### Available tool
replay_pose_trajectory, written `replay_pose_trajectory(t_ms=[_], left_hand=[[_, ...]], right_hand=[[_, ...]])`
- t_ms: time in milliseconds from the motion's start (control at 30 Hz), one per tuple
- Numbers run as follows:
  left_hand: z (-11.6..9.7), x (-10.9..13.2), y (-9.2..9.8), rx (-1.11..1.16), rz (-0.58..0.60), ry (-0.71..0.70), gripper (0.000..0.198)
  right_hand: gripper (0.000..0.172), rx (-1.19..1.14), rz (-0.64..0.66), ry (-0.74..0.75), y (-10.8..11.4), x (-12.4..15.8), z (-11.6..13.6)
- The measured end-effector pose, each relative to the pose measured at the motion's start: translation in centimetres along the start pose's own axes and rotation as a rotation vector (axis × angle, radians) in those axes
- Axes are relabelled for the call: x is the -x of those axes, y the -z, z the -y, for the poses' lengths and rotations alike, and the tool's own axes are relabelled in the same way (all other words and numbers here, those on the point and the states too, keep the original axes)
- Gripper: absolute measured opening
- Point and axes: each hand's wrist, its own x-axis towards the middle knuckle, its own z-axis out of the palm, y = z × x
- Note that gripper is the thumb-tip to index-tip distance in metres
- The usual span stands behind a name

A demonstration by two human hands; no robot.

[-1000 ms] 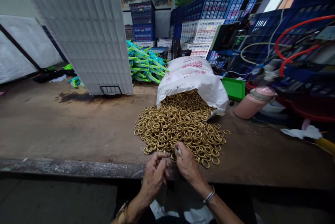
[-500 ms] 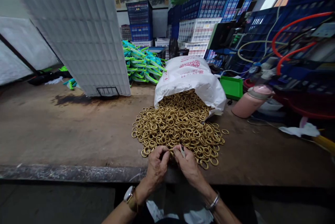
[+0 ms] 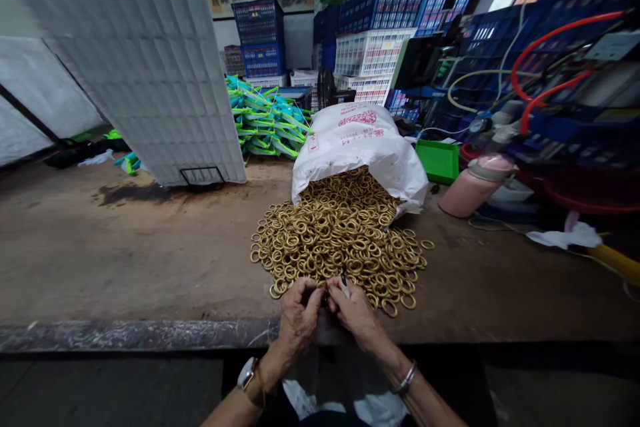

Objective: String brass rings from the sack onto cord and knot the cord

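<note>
A heap of gold-coloured metal rings (image 3: 330,234) spills across the wooden table out of a white sack (image 3: 357,140) with red print. Both hands meet at the heap's near edge, close to the front of the table. My left hand (image 3: 299,314) is closed, thumb against its curled fingers, pinching what looks like one gold ring. My right hand (image 3: 356,316) is closed around a small tool (image 3: 344,285) with a pale body and a dark end, its kind unclear. The fingertips of the two hands nearly touch, and the fingers partly hide what is between them.
A white ribbed panel (image 3: 145,80) stands at left, with bright green and blue pieces (image 3: 270,120) behind it. To the right are a green tray (image 3: 437,162), a pink bottle (image 3: 475,187) and a red hose (image 3: 520,74). Blue crates (image 3: 385,0) are stacked at the back.
The whole view has shifted slightly. My hands have stayed together at the heap's edge, and my right fingers have moved a little closer to the left.
</note>
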Motion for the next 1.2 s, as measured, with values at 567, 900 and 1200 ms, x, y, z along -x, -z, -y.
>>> replay_pose_trajectory(t_ms=[567,900,1200], left_hand=[[-0.3,0.8,0.4,0.365,0.160,0.242,0.022],[-1.2,1.5,1.3,0.493,0.162,0.324,0.032],[-0.6,2.0,0.8,0.892,0.221,0.341,0.025]], right_hand=[[0.028,0.150,-0.033,0.125,-0.5,0.1,0.8],[0.023,0.114,-0.003,0.107,-1.0,0.4,1.4],[0.029,-0.193,0.182,-0.063,-1.2,1.3,2.2]])
